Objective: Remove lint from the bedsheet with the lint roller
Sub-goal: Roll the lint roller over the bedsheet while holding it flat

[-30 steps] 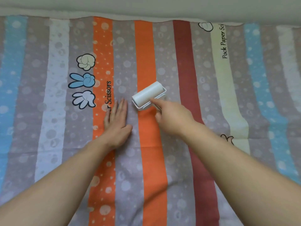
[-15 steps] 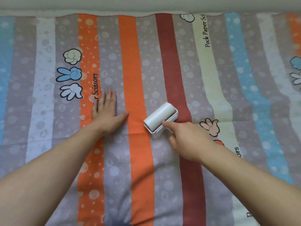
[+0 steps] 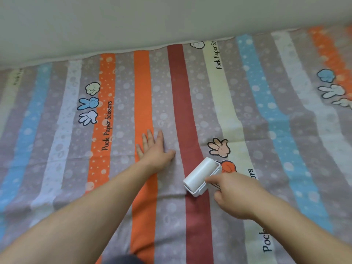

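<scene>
A striped bedsheet (image 3: 266,115) with cartoon hand prints fills the view. The white lint roller (image 3: 200,174) lies tilted on the dark red stripe, touching the sheet. My right hand (image 3: 234,195) grips its handle, index finger stretched along the frame; the handle itself is hidden under the hand. My left hand (image 3: 154,149) rests flat on the sheet to the left of the roller, fingers straight, across the orange and grey stripes, a short gap away from the roller.
The sheet's far edge (image 3: 144,49) meets a plain pale wall (image 3: 133,21) at the top. A dark shape (image 3: 122,260) shows at the bottom edge. The sheet runs past the view on both sides.
The roller and my right hand moved to the right and toward me, from the orange stripe onto the dark red one. My left hand shifted right, from the dotted orange stripe to the solid one.
</scene>
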### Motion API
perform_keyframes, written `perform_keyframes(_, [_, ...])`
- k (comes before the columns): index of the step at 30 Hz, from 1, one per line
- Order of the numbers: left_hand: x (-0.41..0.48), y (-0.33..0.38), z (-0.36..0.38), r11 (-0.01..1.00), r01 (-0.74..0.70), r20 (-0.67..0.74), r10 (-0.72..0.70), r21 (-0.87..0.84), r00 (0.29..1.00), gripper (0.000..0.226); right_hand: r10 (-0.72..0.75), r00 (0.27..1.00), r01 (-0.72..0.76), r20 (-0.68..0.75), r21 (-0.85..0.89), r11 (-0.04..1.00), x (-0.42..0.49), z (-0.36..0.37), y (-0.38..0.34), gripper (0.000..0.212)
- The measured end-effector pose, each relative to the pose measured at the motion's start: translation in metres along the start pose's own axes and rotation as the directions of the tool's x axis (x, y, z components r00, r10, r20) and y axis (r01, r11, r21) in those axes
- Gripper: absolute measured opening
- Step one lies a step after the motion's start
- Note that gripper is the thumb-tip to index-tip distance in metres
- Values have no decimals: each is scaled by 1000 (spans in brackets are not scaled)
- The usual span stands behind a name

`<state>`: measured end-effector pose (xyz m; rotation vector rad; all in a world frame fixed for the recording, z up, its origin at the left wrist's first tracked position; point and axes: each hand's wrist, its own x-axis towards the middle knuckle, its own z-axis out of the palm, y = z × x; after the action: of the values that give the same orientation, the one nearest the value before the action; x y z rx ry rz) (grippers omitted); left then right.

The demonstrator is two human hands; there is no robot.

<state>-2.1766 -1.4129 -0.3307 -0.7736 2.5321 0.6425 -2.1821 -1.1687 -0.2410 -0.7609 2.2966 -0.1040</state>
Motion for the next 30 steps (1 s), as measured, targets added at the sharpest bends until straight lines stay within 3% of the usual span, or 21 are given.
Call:
perform_keyframes(3, [1, 8, -3, 999, 20, -7, -20, -34, 1000, 92, -23, 996, 18, 82, 64, 998, -14, -20, 16, 43])
perform_keyframes(6, [6, 4, -9, 997, -66, -28, 65, -41, 998, 86, -68, 978, 10, 199, 280, 960, -18, -52, 30, 44])
perform_keyframes(8, [12, -1, -12, 994, -111, -76, 110, -13, 991, 76, -76, 983, -20, 169, 502, 864, -9, -71, 35, 42])
perform_keyframes(10, [23, -7, -14, 991, -124, -134, 130, 46, 982, 72, -33, 999, 5, 34, 621, 784, 14, -79, 30, 41])
perform_keyframes(13, [41, -11, -12, 987, -157, -175, 158, 21, 972, 70, 26, 981, 79, -194, 512, 855, 67, -80, 13, 49])
perform_keyframes(19, [63, -19, 0, 987, -158, -119, 157, -1, 980, 77, 94, 944, -5, -316, 273, 962, 159, -87, -29, 51])
perform_keyframes(22, [68, -23, 2, 987, -160, -100, 157, -20, 983, 87, 110, 955, -60, -277, 182, 981, 180, -85, -36, 55])
perform_keyframes(30, [70, -20, -11, 992, -123, 72, 123, -8, 990, 84, 118, 986, -101, -115, 140, 985, 159, -88, -20, 55])
